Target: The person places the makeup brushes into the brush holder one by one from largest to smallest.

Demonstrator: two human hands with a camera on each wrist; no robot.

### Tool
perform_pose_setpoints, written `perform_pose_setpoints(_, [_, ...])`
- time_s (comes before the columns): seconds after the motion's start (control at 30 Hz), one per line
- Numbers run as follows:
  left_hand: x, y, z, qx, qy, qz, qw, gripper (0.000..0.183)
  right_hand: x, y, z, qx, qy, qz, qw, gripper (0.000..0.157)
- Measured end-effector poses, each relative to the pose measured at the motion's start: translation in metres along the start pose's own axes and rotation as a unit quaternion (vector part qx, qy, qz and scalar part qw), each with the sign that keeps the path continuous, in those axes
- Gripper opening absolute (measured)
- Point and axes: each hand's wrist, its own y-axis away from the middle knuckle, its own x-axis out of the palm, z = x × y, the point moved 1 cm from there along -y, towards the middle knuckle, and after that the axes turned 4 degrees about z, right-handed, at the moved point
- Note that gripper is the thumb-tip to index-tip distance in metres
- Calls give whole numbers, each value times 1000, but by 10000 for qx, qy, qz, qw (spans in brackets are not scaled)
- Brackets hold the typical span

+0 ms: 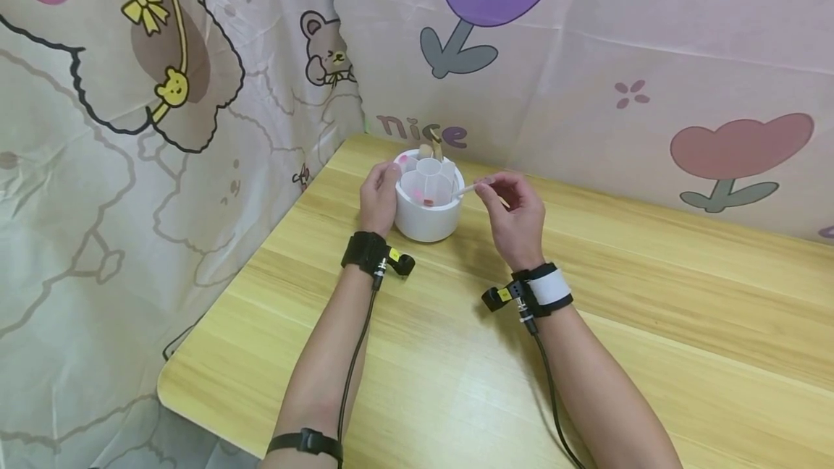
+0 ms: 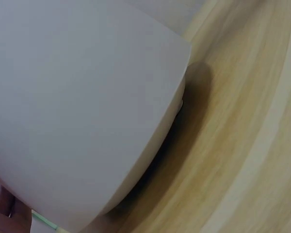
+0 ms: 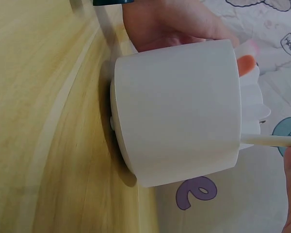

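Note:
A white round desk organizer (image 1: 426, 223) with clear petal-shaped compartments stands on the table. My left hand (image 1: 378, 201) holds it by its left side, thumb at the rim; in the left wrist view, fingers (image 2: 12, 213) show at its far side. To the right of the organizer, my right hand (image 1: 519, 214) pinches a thin white stick (image 1: 468, 189) between thumb and fingertips. The far end of the stick (image 3: 266, 140) overlaps the organizer's rim in the right wrist view. Inside the compartments are pink bits, an orange-tipped piece (image 3: 246, 64) and a tan-gold item (image 1: 436, 145).
The wooden table (image 1: 417, 360) runs to a rounded left corner. Printed curtains (image 1: 586, 85) hang close behind it and along its left side. Each wrist wears a strapped camera, with a cable (image 1: 550, 375) trailing back along the arm.

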Motion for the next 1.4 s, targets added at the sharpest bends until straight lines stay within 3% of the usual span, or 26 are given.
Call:
perform_pose_setpoints(0.57, [3,2,-1,88,-44,153,9998,44,7,6,-1,281,-92,64,9995,17])
perform_pose_setpoints(1.0, [4,2,0,49,-78,133,9999,44,7,9,-6,664,97,211,9975,29])
perform_pose_setpoints(1.4, [4,1,1,82,-139,143,9998,45,4,9,-8,715,111,99,9973,23])
